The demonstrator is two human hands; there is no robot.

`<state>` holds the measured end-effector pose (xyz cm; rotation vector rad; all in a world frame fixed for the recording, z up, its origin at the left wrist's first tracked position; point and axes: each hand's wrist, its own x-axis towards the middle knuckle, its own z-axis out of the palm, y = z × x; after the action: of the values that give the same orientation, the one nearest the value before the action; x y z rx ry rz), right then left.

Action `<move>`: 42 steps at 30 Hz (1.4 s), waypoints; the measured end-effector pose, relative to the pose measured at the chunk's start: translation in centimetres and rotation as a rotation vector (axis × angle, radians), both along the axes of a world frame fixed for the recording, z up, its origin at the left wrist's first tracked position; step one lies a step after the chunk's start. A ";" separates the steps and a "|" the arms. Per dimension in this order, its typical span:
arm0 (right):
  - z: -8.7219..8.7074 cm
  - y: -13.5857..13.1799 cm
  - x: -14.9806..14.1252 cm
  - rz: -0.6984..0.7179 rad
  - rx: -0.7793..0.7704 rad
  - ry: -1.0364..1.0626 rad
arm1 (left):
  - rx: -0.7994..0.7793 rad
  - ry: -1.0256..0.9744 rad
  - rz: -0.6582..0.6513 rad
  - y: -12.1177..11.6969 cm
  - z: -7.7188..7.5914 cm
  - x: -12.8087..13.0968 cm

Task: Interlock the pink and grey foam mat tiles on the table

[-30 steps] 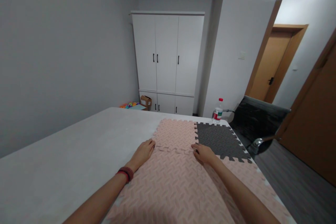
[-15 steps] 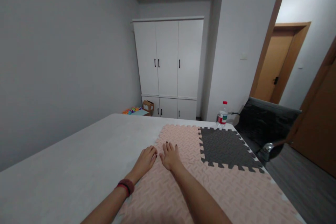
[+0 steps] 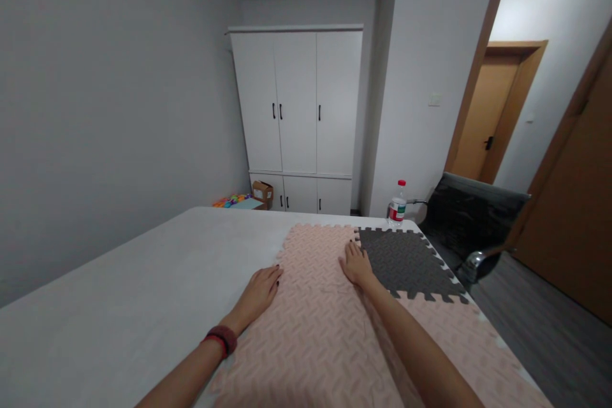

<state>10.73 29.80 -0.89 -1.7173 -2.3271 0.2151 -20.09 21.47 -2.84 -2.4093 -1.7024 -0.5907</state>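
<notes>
Pink foam mat tiles with a raised woven pattern lie on the white table. A dark grey foam mat tile sits at the far right, its toothed edges against the pink ones. My left hand rests at the left edge of the pink mat, fingers stretched out over the border. Flat on the pink mat, beside the left edge of the grey tile, lies my right hand, its fingers extended. Neither hand grips anything. My right forearm covers part of the seam between the tiles.
A water bottle with a red cap stands at the table's far right corner. Beyond the right edge is a black chair. A white cabinet and a cardboard box are behind the white table.
My right hand has slid right across the pink mat to the grey tile's edge. My left hand stays at the mat's left border, its fingers straighter. The view has shifted slightly.
</notes>
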 end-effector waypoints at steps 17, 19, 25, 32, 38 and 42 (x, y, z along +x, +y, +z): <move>-1.7 8.4 3.1 -0.110 -0.060 -0.092 | -0.097 0.002 0.031 0.8 -0.8 -0.7; -2.1 9.1 3.3 -0.109 -0.049 -0.094 | -0.097 -0.004 0.034 0.9 -0.8 -0.7; -2.7 10.8 3.0 -0.152 -0.024 -0.097 | -0.121 -0.012 0.050 1.0 -0.9 -0.8; -0.7 8.7 1.8 -0.104 0.054 -0.100 | -0.151 -0.020 0.042 0.6 -0.1 -0.5; -0.2 1.7 -0.8 0.246 0.062 -0.092 | -0.155 -0.019 0.040 0.4 0.1 -0.2; -0.8 -1.6 -1.0 0.441 -0.023 -0.039 | -0.151 -0.017 0.034 0.5 -0.1 -0.2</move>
<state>9.72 28.23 -1.67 -1.2029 -2.7142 0.2863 -20.25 22.00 -2.92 -2.4762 -1.8537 -0.4962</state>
